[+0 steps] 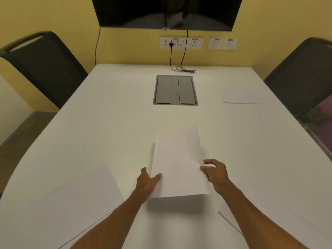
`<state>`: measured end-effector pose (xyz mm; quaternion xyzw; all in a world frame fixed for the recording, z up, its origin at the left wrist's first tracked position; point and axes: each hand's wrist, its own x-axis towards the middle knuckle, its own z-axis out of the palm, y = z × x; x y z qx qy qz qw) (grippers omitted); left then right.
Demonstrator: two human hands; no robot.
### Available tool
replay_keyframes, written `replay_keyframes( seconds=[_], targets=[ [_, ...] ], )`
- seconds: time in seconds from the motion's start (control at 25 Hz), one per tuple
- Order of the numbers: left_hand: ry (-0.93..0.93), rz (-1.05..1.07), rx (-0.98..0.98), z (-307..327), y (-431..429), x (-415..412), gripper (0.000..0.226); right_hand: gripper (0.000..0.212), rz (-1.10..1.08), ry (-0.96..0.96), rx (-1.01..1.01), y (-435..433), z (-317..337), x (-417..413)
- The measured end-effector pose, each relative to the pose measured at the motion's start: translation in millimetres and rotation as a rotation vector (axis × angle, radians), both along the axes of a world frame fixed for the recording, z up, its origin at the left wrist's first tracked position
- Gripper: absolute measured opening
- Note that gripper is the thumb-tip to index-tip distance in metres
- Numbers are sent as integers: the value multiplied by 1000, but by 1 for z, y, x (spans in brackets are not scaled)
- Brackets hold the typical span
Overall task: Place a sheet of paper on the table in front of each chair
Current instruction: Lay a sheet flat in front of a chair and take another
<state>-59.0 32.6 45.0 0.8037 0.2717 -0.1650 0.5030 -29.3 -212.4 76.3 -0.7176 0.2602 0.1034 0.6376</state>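
Note:
I hold a small stack of white paper sheets (177, 162) above the white table (111, 114), near its front middle. My left hand (147, 180) grips the stack's left edge with the thumb on top. My right hand (214, 172) pinches its right edge, where the top sheet fans slightly off the rest. One sheet (242, 95) lies flat at the far right, in front of the right dark chair (301, 76). Another sheet (75, 203) lies at the near left. A further sheet (231, 220) shows partly under my right forearm. The left dark chair (45, 65) has bare table before it.
A grey cable hatch (175, 89) is set into the table's middle. Black cables (183, 68) trail from wall sockets (181, 43) onto the table's far edge. A dark screen (167, 12) hangs on the yellow wall. Floor shows at the left.

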Motion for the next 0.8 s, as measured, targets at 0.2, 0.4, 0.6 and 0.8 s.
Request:
replay_keyframes(
  seconds=[0.2, 0.4, 0.6, 0.8],
  targets=[
    [-46, 142, -258, 68, 23, -35, 12, 21, 106, -70, 67, 8, 65, -38],
    [-155, 258, -315, 132, 72, -93, 8, 30, 203, -112, 101, 57, 107, -70],
    [-294, 450, -260, 197, 162, -172, 29, 32, 385, -182, 128, 166, 148, -100],
    [-440, 628, -151, 256, 284, -274, 22, 35, 662, -259, 189, 311, 196, -156]
  ],
)
